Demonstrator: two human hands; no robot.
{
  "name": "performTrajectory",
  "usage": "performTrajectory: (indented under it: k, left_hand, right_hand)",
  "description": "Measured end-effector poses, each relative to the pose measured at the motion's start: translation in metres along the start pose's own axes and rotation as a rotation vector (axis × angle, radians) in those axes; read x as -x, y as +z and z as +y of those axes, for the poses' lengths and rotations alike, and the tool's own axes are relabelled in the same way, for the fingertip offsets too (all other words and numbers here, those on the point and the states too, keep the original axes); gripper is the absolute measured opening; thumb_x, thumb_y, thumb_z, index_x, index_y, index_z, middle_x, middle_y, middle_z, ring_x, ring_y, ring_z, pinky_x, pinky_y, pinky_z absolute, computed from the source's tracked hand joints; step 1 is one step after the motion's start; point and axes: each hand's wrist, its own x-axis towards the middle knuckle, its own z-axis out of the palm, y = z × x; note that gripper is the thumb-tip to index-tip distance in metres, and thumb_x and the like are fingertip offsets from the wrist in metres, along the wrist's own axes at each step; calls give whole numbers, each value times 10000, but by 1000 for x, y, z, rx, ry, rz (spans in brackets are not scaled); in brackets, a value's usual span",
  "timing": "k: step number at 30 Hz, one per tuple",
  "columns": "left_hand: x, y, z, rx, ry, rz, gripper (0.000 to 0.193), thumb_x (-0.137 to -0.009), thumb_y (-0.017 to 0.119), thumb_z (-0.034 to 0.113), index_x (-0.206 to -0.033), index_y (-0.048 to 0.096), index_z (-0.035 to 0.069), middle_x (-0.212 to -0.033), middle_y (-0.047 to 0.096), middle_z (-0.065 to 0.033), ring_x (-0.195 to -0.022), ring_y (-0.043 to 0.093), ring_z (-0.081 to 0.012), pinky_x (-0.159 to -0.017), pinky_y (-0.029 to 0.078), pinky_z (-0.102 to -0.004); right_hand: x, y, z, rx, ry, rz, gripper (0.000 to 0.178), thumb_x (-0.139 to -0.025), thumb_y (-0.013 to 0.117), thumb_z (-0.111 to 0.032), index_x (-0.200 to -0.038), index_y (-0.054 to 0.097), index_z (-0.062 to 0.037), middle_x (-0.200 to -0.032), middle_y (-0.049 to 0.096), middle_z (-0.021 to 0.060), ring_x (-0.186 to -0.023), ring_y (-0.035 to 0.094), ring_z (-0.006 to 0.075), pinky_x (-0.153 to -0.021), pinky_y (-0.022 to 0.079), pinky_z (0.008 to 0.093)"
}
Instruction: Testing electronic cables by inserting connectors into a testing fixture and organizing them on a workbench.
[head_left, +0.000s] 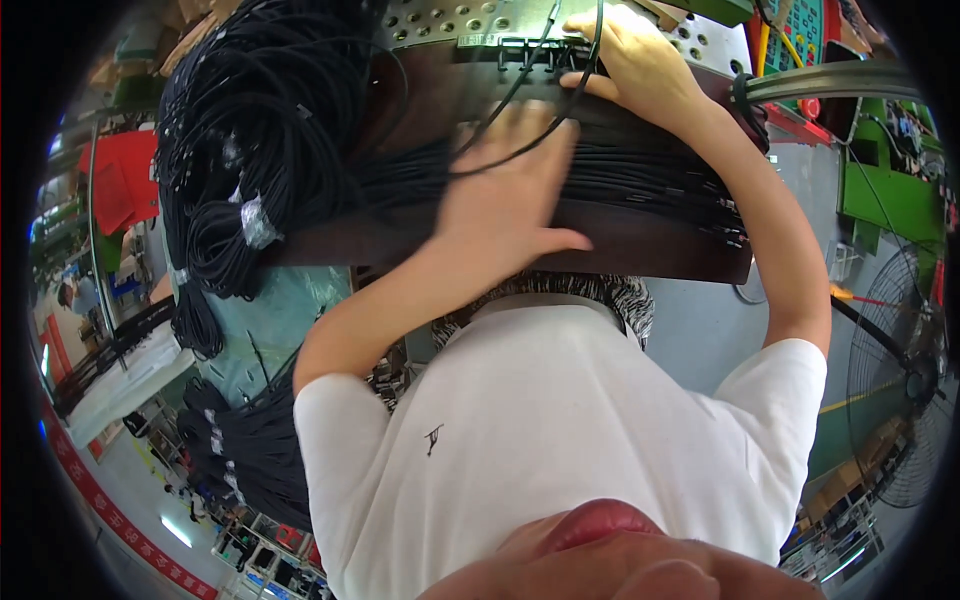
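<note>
My left hand (505,195), slightly blurred, lies palm down with fingers stretched and thumb out over a flat bunch of thin black cables (650,170). One loose black cable (548,138) loops down across its fingers from above. My right hand (640,65) is farther away at a metal fixture (530,52) with a row of black clips. Its thumb and forefinger are apart at the fixture's right end, near the hanging cable; nothing can be seen gripped between them. The cables rest along a dark brown work surface (650,245).
A large heap of coiled black cables (265,120) sits to the left, some tied with clear wrap (258,222). Behind the fixture is a perforated metal plate (440,22). A curved metal bar (835,82) juts in at right, above a fan (885,375). More bundled cables (245,445) hang lower left.
</note>
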Motion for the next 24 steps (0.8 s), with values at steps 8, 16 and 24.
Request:
performTrajectory:
  k: [8,16,24]
  left_hand:
    - [-10,-32,-62,64,43,53,776,-803,709,523,-1352,508,14,-1388,526,-156,-1244,510,-346,-1005,462,-414]
    - [-68,6,-36,129,110,174,158,-904,647,203,-1016,652,91,-965,627,-58,-877,648,-284,-717,528,-399]
    - [26,-36,-59,-84,19,-43,674,-784,763,333,-1323,534,-1,-1304,564,-145,-1184,543,-350,-984,464,-396]
  right_hand:
    - [29,-46,16,-196,206,-251,308,-910,663,-335,-1033,640,-54,-969,649,141,-904,628,331,-781,491,410]
    - [32,-32,56,-261,379,-183,326,-927,648,-341,-832,645,-30,-771,628,90,-612,593,276,-591,477,371]
    - [141,-94,-1,293,245,452,255,-864,709,-348,-935,698,-104,-801,676,-1,-653,649,187,-510,486,277]
